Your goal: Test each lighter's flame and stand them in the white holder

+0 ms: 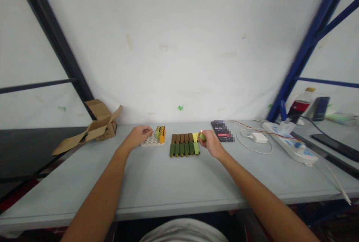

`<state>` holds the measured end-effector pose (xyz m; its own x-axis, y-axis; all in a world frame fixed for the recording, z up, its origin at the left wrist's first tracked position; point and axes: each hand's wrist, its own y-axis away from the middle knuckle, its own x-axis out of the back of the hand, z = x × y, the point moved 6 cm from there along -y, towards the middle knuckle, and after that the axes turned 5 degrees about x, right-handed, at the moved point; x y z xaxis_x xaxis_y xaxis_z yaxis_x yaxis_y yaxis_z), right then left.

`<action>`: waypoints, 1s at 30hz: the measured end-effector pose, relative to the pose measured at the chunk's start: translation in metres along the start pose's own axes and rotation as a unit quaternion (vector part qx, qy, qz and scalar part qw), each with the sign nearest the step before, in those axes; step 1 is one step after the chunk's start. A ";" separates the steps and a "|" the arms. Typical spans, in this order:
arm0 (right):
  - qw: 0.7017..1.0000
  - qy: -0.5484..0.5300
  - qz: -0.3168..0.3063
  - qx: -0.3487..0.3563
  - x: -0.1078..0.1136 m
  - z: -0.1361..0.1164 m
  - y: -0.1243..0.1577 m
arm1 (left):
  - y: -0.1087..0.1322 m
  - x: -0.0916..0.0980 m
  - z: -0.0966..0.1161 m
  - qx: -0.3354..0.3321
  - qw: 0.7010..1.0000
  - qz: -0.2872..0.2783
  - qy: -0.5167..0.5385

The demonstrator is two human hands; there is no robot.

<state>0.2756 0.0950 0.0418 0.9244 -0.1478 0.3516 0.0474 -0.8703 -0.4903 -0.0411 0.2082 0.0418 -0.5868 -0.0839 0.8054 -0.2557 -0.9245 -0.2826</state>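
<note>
My left hand (140, 135) is at the back left of a white holed tray (153, 144), fingers curled together; what they hold, if anything, is hidden. Orange lighters (162, 137) and light green lighters (157, 134) stand upright in the tray's right side. Closed around a light green lighter (202, 136) is my right hand (211, 144); a small bright spot like a flame shows at the lighter's top. Left of that hand, two rows of lighters lie flat on the table: brown ones (182, 138) and yellow ones (195, 136) behind, dark green ones (181, 149) and a light green one in front.
An opened cardboard box (105, 128) sits at the left. Behind my right hand lies a phone (221, 130). A white charger (259, 137) with cable, a power strip (291, 146) and a dark-drink bottle (300, 105) are on the right. A wall closes off the back.
</note>
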 end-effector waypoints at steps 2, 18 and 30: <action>0.999 -0.027 -0.010 -0.020 -0.001 0.006 -0.002 | 0.000 0.000 0.001 0.000 1.000 -0.004 0.000; 0.982 -0.152 -0.105 0.021 -0.028 -0.001 0.004 | 0.030 -0.012 0.111 -0.136 0.982 0.062 0.115; 0.981 -0.037 -0.166 0.093 -0.040 -0.016 0.010 | 0.032 -0.007 0.118 -0.124 0.979 0.049 0.152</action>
<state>0.2330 0.0845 0.0353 0.8706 0.1699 0.4617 0.4131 -0.7623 -0.4982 0.0459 0.1356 0.0886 -0.8103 -0.0181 0.5858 -0.3428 -0.7960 -0.4988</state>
